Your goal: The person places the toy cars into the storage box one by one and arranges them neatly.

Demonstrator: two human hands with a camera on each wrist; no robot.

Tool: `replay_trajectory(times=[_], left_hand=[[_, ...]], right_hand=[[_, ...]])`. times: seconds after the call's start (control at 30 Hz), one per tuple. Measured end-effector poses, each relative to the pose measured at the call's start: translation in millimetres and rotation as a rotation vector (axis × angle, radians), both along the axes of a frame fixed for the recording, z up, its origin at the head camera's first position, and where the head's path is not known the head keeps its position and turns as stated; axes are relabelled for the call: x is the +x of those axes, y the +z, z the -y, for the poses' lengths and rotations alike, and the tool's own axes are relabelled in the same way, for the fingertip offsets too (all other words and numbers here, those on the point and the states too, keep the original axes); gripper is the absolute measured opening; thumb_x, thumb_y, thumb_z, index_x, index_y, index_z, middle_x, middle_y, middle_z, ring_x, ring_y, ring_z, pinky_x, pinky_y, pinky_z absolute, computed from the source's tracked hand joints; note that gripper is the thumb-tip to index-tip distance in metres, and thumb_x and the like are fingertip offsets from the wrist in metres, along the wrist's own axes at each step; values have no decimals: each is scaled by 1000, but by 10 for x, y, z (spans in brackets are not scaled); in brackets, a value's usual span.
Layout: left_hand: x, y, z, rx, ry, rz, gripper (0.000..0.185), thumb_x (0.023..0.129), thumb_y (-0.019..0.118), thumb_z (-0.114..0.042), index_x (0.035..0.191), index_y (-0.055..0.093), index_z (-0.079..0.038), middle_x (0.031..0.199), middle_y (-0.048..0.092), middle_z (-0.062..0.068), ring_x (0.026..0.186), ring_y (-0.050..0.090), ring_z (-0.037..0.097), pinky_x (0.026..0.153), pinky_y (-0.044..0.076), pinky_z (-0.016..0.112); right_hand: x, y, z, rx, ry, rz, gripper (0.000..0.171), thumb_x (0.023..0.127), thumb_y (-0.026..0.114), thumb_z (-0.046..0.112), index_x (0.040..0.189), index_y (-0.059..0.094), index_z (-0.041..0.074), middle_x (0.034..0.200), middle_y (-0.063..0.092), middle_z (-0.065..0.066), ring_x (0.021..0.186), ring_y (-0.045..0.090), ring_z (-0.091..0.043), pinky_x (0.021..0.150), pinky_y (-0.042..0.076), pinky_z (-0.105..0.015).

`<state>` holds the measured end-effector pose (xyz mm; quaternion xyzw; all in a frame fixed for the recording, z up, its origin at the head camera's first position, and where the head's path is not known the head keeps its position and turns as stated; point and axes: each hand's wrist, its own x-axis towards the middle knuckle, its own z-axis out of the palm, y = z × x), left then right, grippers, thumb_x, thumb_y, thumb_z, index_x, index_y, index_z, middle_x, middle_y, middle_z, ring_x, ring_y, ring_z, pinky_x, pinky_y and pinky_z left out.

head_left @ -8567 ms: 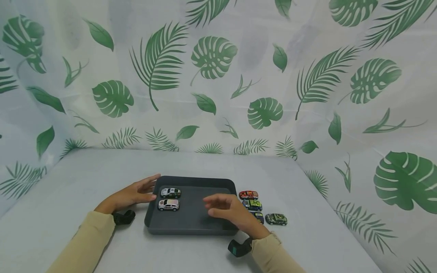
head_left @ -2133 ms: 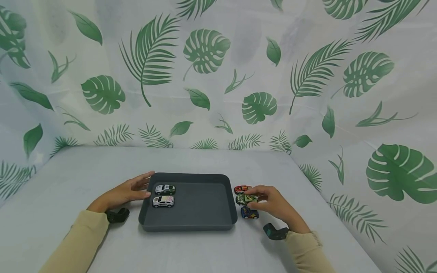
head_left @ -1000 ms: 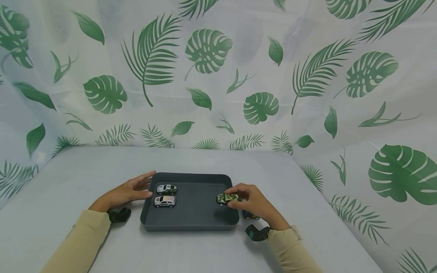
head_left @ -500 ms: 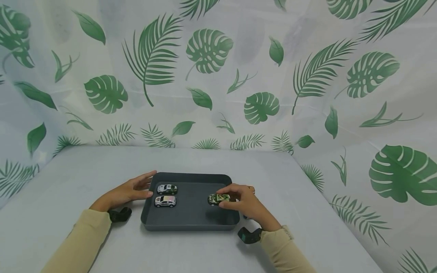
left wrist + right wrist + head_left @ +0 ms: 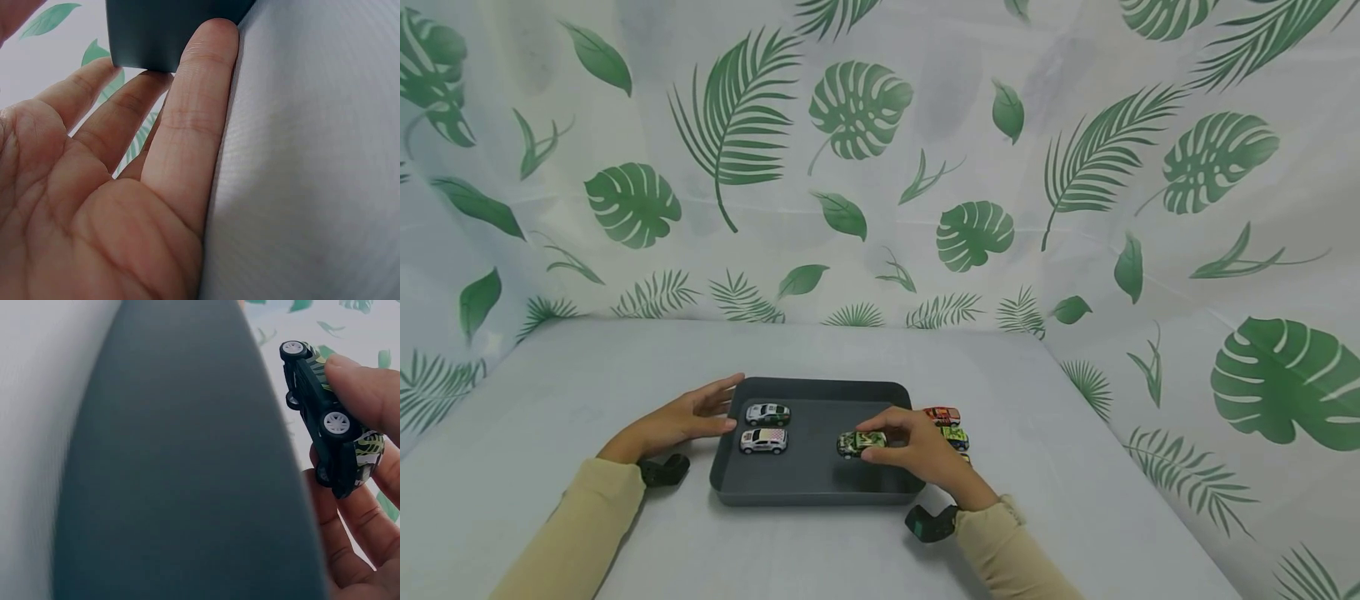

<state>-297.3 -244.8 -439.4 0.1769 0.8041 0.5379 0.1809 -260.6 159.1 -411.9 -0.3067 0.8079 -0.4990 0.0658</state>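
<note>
My right hand (image 5: 904, 446) pinches a green camouflage toy car (image 5: 859, 442) above the middle of the dark grey tray (image 5: 820, 487). The right wrist view shows that car (image 5: 328, 440) from below, wheels showing, held between thumb and fingers (image 5: 359, 384) over the tray floor (image 5: 187, 462). Two white toy cars (image 5: 767, 413) (image 5: 763, 441) stand at the tray's left end. My left hand (image 5: 681, 419) lies flat with straight fingers against the tray's left wall; in the left wrist view its fingertips (image 5: 209, 50) touch the tray's wall (image 5: 169, 31).
A red toy car (image 5: 943, 415) and a green-yellow one (image 5: 956, 436) stand on the grey table just right of the tray; another car is mostly hidden behind my right hand. A leaf-patterned curtain encloses the table at the back and right.
My right hand took the camouflage car from the row right of the tray and has carried it leftward over the tray. The left hand has stayed at the tray's wall.
</note>
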Motion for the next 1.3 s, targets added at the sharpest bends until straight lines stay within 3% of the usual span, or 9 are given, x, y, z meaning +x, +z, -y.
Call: replay_trajectory(times=[0.83, 1.3], left_hand=[[-7, -6, 4, -3, 2, -7, 97, 103, 77, -25, 173, 13, -3, 174, 19, 35, 159, 19, 58, 122, 30, 72], [-11, -2, -6, -9, 11, -9, 97, 103, 77, -25, 173, 14, -3, 174, 20, 34, 159, 21, 58, 123, 28, 72]], right_hand=[[38, -102, 396, 46, -56, -9, 28, 97, 83, 11, 123, 79, 1, 121, 74, -13, 104, 64, -14, 90, 58, -30], [28, -149, 609, 71, -128, -12, 25, 92, 87, 9, 117, 83, 5, 120, 77, -10, 105, 70, -18, 86, 58, -27]])
